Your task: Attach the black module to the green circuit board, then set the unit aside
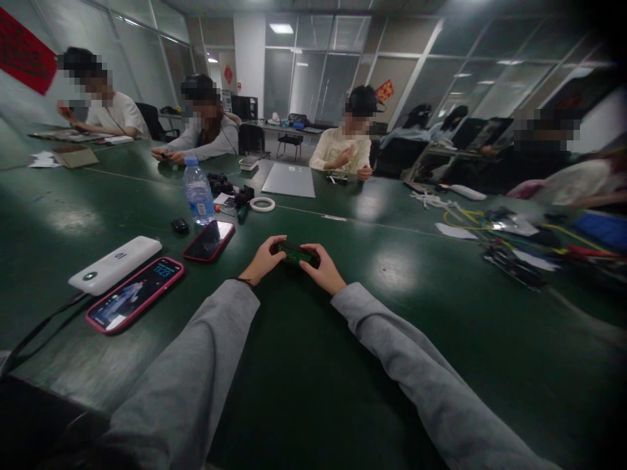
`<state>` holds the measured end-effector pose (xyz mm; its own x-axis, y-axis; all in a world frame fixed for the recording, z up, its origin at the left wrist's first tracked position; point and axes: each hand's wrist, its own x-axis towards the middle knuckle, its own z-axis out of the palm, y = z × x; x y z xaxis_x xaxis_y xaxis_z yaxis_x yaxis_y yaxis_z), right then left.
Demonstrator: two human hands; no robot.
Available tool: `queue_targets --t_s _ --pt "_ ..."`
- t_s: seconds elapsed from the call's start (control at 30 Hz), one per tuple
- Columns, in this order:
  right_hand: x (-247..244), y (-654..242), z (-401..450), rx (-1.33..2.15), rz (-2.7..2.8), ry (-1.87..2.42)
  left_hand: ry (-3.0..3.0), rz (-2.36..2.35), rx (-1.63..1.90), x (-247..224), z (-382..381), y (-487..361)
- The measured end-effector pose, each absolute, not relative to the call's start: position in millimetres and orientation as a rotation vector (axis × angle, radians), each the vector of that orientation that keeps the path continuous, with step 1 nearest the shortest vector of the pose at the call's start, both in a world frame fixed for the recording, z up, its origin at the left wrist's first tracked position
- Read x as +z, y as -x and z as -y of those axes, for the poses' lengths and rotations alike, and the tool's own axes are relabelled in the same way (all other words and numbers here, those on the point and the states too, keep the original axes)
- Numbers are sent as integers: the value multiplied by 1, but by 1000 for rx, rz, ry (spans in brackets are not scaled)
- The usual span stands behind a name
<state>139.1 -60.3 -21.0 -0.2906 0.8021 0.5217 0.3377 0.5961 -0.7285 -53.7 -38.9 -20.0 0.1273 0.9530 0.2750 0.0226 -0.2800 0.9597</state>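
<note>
Both the left hand (pixel 263 260) and right hand (pixel 323 266) grasp one small green circuit board (pixel 294 252) just above the green counter (pixel 313 365). Two phones (pixel 135 294) lie left, one reading "11:28"; one water bottle (pixel 198 191), label unreadable.

Bench (pixel 304 391): dark green, long.
Near left: pink-cased phone (pixel 135 294), screen lit; white power bank (pixel 115 264) just beside it.
Further: red-cased phone (pixel 209 241), water bottle (pixel 198 192), tape roll (pixel 262 204).
Right: tangled wires (pixel 509 251).
Far side: seated people (pixel 345 147).
</note>
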Motion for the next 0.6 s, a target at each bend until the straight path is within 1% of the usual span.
queue_targets --t_s 0.4,0.6 --pt "-23 -137 61 620 1927 933 -1598 -955 1303 -20 43 54" --pt "-23 -136 62 567 1918 1016 -1612 -943 1302 -19 44 55"
